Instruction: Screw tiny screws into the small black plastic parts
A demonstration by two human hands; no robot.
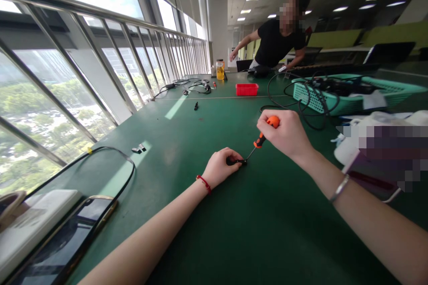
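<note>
My right hand (284,131) is wrapped around the orange and black handle of a screwdriver (259,142). Its thin metal shaft slants down to the left, and the tip meets the end of a small black part (238,161). With thumb and fingers, my left hand (221,165) pinches that part against the green tabletop. The part's exact kind is too small to make out, and my fingers hide some of it. Whether a screw sits under the tip cannot be seen.
A red bin (247,89) and a teal basket (347,106) of cables stand farther back. Small black pieces (139,148) and another black piece (196,106) lie leftward. A phone (63,240) is at front left. Across the table, a person (277,42) leans over; a metal railing (133,31) runs left.
</note>
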